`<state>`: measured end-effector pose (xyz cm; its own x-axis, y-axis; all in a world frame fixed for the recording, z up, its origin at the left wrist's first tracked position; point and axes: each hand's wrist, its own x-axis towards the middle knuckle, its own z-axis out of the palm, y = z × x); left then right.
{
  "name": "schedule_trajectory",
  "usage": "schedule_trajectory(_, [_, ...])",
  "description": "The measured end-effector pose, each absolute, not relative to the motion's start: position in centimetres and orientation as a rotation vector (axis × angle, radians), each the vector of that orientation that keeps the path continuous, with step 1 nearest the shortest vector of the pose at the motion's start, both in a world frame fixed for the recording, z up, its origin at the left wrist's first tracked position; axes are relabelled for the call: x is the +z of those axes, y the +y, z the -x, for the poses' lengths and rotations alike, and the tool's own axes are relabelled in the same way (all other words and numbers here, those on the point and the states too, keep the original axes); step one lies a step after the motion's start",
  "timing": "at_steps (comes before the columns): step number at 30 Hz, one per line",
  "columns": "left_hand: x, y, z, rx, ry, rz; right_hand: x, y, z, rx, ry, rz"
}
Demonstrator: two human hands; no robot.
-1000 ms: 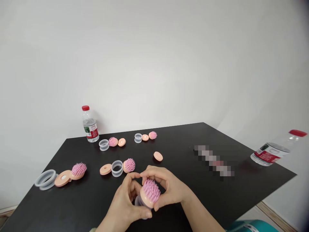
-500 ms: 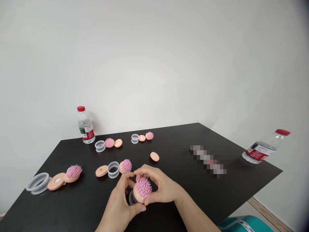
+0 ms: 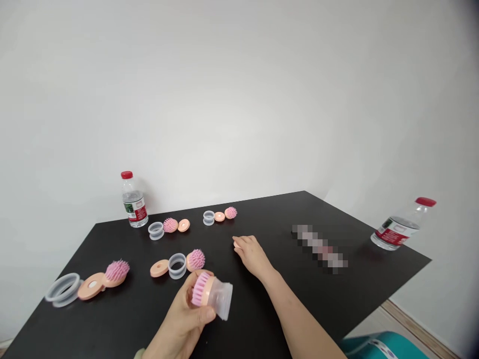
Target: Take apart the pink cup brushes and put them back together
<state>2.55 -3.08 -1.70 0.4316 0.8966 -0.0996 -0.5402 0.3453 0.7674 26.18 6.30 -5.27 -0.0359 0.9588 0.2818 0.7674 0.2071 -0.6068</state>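
Observation:
In the head view my left hand (image 3: 183, 314) is closed around a scrubbing brush head (image 3: 205, 290) tipped on its side. Its pink bristles point left, and a translucent sleeve (image 3: 221, 299) is joined to its peach base on the right. Farther out, my right hand (image 3: 251, 253) has its fingers bent over a round peach cap (image 3: 236, 245) on the table. Most of that cap is hidden under the fingers. Just beyond my left hand lie another pink brush head (image 3: 196, 260), a translucent ring (image 3: 177, 266) and a peach disc (image 3: 159, 268).
More parts lie on the black table (image 3: 277, 219): a brush head (image 3: 117, 271) at left, another brush head (image 3: 170, 225) behind and a third brush head (image 3: 231, 213) farthest back, each with a ring and disc. Water bottles stand at left (image 3: 135, 207) and right (image 3: 398, 229). A pixelated strip (image 3: 318, 247) lies right.
My right hand has left the brush head and moved forward onto the peach cap. My left hand has turned the brush head on its side, bringing the translucent sleeve into view.

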Motion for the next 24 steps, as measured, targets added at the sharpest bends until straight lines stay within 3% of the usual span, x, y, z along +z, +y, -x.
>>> schedule_trajectory(5, [-1.8, -3.1, -2.7, 1.094, 0.527, -0.594, -3.5, 4.6, -25.7, 0.474, -1.785, 1.466])
schedule_trajectory(11, [-1.8, -2.8, -3.0, 1.221, 0.585, -0.536, -1.3, 1.3, -23.1, 1.001, -1.567, 0.615])
schedule_trajectory(24, [-3.3, -2.2, -2.9, 1.215, 0.622, -0.684, -1.3, 0.8, -20.9, 0.619, -1.793, 0.525])
